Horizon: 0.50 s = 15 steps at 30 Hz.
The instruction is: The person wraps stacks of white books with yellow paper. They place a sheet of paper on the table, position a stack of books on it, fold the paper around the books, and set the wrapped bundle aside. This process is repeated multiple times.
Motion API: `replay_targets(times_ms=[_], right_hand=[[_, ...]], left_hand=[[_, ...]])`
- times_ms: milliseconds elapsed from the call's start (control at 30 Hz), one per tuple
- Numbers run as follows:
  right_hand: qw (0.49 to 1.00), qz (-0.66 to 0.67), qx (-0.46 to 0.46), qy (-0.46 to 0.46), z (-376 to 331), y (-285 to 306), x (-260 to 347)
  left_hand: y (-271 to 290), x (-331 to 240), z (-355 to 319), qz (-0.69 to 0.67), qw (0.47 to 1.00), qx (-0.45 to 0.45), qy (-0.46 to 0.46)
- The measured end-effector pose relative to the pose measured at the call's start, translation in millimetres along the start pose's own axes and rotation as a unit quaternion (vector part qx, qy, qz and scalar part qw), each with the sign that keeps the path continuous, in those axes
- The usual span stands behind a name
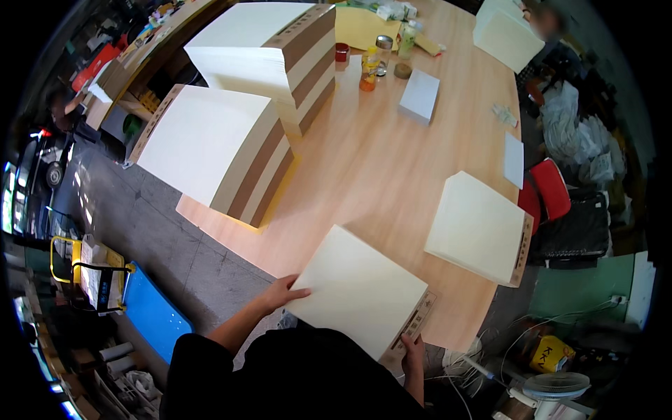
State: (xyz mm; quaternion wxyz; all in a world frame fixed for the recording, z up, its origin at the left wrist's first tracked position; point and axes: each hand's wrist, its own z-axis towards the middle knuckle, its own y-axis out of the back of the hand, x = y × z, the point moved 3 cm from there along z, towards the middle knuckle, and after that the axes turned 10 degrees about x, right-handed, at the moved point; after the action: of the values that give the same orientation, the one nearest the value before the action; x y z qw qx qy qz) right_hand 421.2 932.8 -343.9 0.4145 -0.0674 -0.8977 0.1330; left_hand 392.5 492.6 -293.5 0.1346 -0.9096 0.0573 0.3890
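Note:
A cream paper sheaf (pixel 360 290) with a printed brown strip along one edge lies at the near edge of the table, tilted, close to my body. My left hand (pixel 283 292) grips its left corner, thumb on top and fingers out of sight beneath. At the strip end, my right hand (pixel 413 350) holds the lower right edge, its fingers partly hidden. How thick the sheaf is cannot be made out. To the right rests a similar paper stack (pixel 479 227), its brown strip facing right. Farther left stand a lower stack (pixel 210 143) and a taller stack (pixel 248 31), with brown and cream bands on their sides.
The wooden table (pixel 350 168) also carries a small white paper block (pixel 420 96), a glass jar (pixel 383 52) and bottles. A red chair (pixel 551 189) stands at its right side. On the floor are a blue trolley (pixel 155 308) and a fan (pixel 556 385). Other people work at the far right and left.

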Motion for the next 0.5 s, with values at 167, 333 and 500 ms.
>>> replay_targets(times_ms=[167, 333, 500], right_hand=[[0.986, -0.050, 0.104, -0.119, 12, -15, 31], [0.991, -0.030, 0.124, -0.036, 80, -47, 62], [0.979, -0.138, 0.115, 0.100, 78, -100, 134]], left_hand=[[32, 1, -21, -0.063, 0.995, 0.046, 0.055], [43, -43, -2, -0.024, 0.992, -0.027, 0.120], [48, -83, -20, -0.002, 0.998, -0.006, -0.056]])
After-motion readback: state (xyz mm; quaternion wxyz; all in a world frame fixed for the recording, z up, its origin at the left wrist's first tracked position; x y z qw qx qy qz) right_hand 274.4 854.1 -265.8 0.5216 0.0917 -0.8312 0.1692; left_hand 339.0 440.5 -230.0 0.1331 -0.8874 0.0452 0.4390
